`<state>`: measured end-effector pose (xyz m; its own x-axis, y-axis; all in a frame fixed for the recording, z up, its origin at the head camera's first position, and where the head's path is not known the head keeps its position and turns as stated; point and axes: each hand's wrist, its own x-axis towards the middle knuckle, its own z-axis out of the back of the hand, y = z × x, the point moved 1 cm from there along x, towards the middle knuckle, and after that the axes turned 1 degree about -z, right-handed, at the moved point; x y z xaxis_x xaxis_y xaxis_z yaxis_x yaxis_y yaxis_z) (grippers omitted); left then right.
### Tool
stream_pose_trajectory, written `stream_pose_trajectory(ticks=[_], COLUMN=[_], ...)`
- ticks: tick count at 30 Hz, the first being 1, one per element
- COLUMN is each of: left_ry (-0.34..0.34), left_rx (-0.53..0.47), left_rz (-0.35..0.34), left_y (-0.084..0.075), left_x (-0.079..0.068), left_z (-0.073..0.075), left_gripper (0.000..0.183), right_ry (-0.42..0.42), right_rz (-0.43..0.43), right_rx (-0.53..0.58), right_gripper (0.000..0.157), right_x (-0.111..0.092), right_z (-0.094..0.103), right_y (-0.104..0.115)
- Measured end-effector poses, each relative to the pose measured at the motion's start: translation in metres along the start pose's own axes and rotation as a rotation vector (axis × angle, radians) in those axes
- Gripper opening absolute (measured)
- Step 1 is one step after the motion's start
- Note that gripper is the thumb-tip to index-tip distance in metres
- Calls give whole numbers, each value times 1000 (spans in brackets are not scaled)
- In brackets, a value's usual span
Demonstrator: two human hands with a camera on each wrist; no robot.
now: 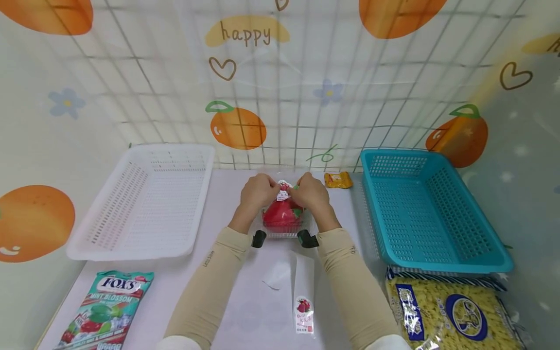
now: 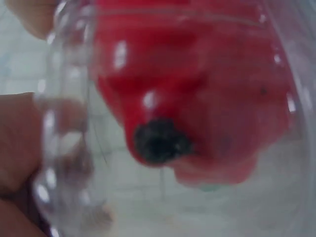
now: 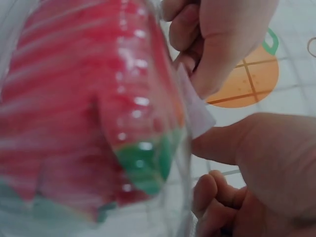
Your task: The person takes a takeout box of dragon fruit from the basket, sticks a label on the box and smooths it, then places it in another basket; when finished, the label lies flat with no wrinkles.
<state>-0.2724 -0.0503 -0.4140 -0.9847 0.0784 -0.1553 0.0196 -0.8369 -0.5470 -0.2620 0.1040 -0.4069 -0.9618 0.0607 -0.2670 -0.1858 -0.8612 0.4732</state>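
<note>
A clear plastic box (image 1: 282,235) at the far middle of the table holds a red dragon fruit (image 1: 280,216) with green-tipped scales. At its far side is a white label (image 1: 283,190) printed with a red fruit. My left hand (image 1: 259,190) pinches the label's left side, and my right hand (image 1: 311,193) pinches the right side. In the right wrist view the label (image 3: 195,106) stands off the box wall between the fingers of both hands. The left wrist view shows the dragon fruit's dark stem end (image 2: 160,141) through the plastic, with fingers (image 2: 17,143) at the left edge.
A white basket (image 1: 199,204) stands left, a teal basket (image 1: 374,214) right. An orange wrapped snack (image 1: 338,180) lies behind my right hand. Nearer are a Fox's candy bag (image 1: 107,311), a pasta bag (image 1: 455,313), a printed paper strip (image 1: 304,291) and a white paper piece (image 1: 277,277).
</note>
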Motion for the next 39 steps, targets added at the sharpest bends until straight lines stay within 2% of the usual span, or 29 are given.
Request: stream_pose_trajectory(ticks=[4, 8, 10, 14, 18, 22, 27, 33, 39], left_ry=[-39, -74, -73, -18, 63, 147, 243, 253, 239], left_rx=[56, 90, 91, 86, 79, 51, 14, -15, -28], left_rz=[-21, -16, -19, -51, -98, -147, -162, -157, -125], left_y=[-4, -7, -7, -6, -1, 3, 7, 10, 8], left_x=[0, 2, 3, 3, 0, -3, -6, -7, -6], left_z=[-2, -5, -6, -3, 2, 8, 11, 11, 12], left_gripper=[36, 47, 47, 40, 31, 40, 49, 50, 50], right_ry=[-10, -11, -14, -14, 1, 52, 164, 215, 185], right_rz=[0, 14, 13, 35, 97, 142, 179, 215, 198], right_rx=[8, -12, -22, -22, 3, 16, 32, 54, 75], right_gripper=[47, 38, 41, 51, 40, 42, 49, 53, 49], right_x=[1, 6, 9, 12, 10, 5, 0, -1, 5], right_z=[1, 1, 1, 1, 2, 6, 11, 14, 11], right_y=[-1, -2, -2, -3, -8, -12, -16, -19, -20])
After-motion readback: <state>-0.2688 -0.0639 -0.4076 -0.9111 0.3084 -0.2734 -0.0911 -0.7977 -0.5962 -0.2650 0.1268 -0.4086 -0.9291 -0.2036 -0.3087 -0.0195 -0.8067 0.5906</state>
